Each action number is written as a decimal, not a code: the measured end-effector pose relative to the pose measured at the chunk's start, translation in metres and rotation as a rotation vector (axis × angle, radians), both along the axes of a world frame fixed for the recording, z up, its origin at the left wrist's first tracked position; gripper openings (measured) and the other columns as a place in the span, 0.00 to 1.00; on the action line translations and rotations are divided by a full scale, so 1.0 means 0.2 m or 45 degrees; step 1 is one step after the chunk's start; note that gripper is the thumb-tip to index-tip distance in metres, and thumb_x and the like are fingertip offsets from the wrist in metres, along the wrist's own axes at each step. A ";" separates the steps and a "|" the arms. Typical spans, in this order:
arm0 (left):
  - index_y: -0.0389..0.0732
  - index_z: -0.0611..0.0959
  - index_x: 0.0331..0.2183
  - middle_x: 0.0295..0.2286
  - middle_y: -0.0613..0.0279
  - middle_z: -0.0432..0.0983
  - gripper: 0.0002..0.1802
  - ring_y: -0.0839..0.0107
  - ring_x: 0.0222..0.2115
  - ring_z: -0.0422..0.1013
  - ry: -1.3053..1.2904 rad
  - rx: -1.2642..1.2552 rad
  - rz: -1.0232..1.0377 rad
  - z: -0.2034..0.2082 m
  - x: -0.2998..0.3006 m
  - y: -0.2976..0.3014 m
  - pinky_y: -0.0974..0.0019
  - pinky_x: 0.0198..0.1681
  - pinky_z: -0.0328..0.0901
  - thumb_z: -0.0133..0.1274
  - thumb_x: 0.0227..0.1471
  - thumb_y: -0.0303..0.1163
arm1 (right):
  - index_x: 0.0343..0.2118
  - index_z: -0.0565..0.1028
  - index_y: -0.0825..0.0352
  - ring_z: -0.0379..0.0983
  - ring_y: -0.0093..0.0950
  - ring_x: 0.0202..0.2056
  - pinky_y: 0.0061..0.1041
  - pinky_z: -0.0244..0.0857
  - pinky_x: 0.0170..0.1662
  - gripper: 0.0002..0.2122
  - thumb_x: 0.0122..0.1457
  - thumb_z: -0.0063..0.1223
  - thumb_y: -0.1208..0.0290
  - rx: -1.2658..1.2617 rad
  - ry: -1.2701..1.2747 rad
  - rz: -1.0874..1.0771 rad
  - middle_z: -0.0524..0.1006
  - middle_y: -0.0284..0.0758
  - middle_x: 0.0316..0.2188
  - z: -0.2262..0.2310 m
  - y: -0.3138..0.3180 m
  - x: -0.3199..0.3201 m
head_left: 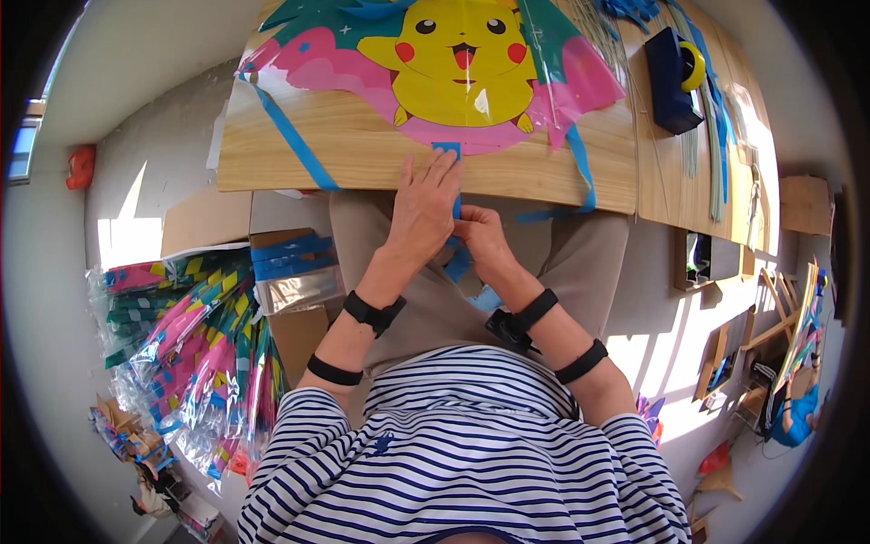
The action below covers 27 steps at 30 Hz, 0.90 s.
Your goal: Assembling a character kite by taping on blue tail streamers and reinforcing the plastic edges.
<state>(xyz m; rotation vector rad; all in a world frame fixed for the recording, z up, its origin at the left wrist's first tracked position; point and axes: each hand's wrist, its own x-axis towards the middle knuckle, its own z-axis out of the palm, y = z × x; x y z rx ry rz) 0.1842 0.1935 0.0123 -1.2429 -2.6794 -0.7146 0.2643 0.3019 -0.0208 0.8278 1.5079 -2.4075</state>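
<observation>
Your hands worked together at the near edge, above your lap: the left hand (424,207) lay flat, fingers stretched out and close together, over a blue strip (457,207), while the right hand (485,240), just below, had its fingertips narrowed in a pinch on that strip. You had a wooden tabletop (353,150) before you. Across its far part lay a printed plastic sheet (467,86), green and pink, with a yellow cartoon creature facing you. Beside your left leg lay a heap of folded colourful sheets (195,335). Next to it stood a cardboard box (304,349), with blue bands (290,258) on top. To your right, past a seam in the wood, sat a dark blue tape dispenser (672,82) with a yellow roll (692,67). Smaller still, your strip began at the sheet's lower edge and ran down between your hands.
</observation>
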 end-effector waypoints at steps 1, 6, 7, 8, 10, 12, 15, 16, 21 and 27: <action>0.32 0.76 0.50 0.53 0.47 0.71 0.24 0.52 0.58 0.64 0.004 0.002 0.002 0.00 0.00 0.00 0.44 0.65 0.48 0.50 0.48 0.21 | 0.37 0.81 0.71 0.71 0.17 0.30 0.17 0.62 0.34 0.07 0.55 0.56 0.79 0.001 -0.004 -0.001 0.80 0.29 0.30 0.00 0.00 0.00; 0.35 0.76 0.52 0.55 0.51 0.70 0.24 0.53 0.60 0.63 -0.019 -0.060 0.023 0.01 0.00 0.00 0.42 0.65 0.48 0.54 0.51 0.23 | 0.36 0.81 0.71 0.71 0.17 0.29 0.18 0.63 0.34 0.07 0.54 0.57 0.79 0.036 -0.032 0.021 0.80 0.29 0.30 0.04 0.01 0.00; 0.35 0.76 0.52 0.55 0.51 0.70 0.24 0.54 0.60 0.63 -0.014 -0.058 0.028 0.01 0.00 0.00 0.42 0.65 0.48 0.55 0.51 0.23 | 0.36 0.81 0.71 0.71 0.17 0.29 0.19 0.63 0.34 0.07 0.54 0.57 0.79 0.037 -0.026 0.023 0.80 0.28 0.29 0.04 0.01 0.00; 0.35 0.76 0.51 0.55 0.52 0.70 0.24 0.54 0.59 0.63 -0.011 -0.055 0.035 0.01 0.00 0.01 0.41 0.65 0.48 0.55 0.51 0.24 | 0.36 0.81 0.71 0.70 0.16 0.28 0.19 0.63 0.34 0.07 0.55 0.57 0.79 0.038 -0.019 0.025 0.80 0.28 0.29 0.03 0.01 0.01; 0.36 0.76 0.51 0.54 0.54 0.70 0.24 0.55 0.58 0.64 -0.002 -0.048 0.049 0.02 0.01 0.02 0.41 0.65 0.48 0.55 0.51 0.24 | 0.34 0.81 0.71 0.71 0.18 0.29 0.21 0.64 0.35 0.05 0.55 0.58 0.77 0.202 -0.052 0.072 0.80 0.29 0.28 0.01 0.01 0.01; 0.35 0.77 0.50 0.53 0.54 0.71 0.23 0.56 0.58 0.64 -0.004 -0.033 0.049 0.01 0.01 0.02 0.38 0.65 0.47 0.51 0.50 0.23 | 0.30 0.81 0.70 0.74 0.23 0.31 0.26 0.67 0.37 0.05 0.54 0.61 0.74 0.525 -0.134 0.170 0.80 0.32 0.26 0.02 0.03 0.01; 0.34 0.77 0.50 0.52 0.55 0.71 0.23 0.57 0.57 0.65 -0.018 -0.025 0.060 0.02 0.01 0.03 0.36 0.64 0.47 0.50 0.49 0.23 | 0.33 0.80 0.68 0.76 0.34 0.39 0.34 0.68 0.40 0.08 0.54 0.61 0.69 1.627 0.111 0.383 0.80 0.36 0.32 0.16 0.07 0.08; 0.35 0.77 0.50 0.52 0.55 0.71 0.23 0.57 0.57 0.65 -0.024 -0.024 0.063 0.03 0.02 0.03 0.35 0.64 0.47 0.50 0.49 0.22 | 0.36 0.80 0.67 0.74 0.37 0.43 0.36 0.67 0.43 0.10 0.54 0.61 0.67 1.733 0.169 0.379 0.79 0.36 0.35 0.22 0.09 0.07; 0.35 0.78 0.49 0.52 0.57 0.71 0.23 0.59 0.57 0.66 0.042 -0.090 0.084 0.01 0.00 0.04 0.33 0.62 0.48 0.51 0.49 0.23 | 0.54 0.73 0.61 0.64 0.41 0.59 0.47 0.56 0.61 0.25 0.54 0.61 0.60 2.304 0.611 0.365 0.71 0.39 0.56 0.25 0.27 -0.10; 0.38 0.78 0.50 0.53 0.58 0.71 0.22 0.59 0.57 0.66 0.028 -0.120 0.092 0.03 0.01 0.03 0.32 0.61 0.49 0.51 0.51 0.23 | 0.61 0.68 0.58 0.51 0.40 0.68 0.54 0.37 0.69 0.32 0.53 0.61 0.54 2.355 0.667 0.605 0.61 0.36 0.66 0.18 0.37 -0.14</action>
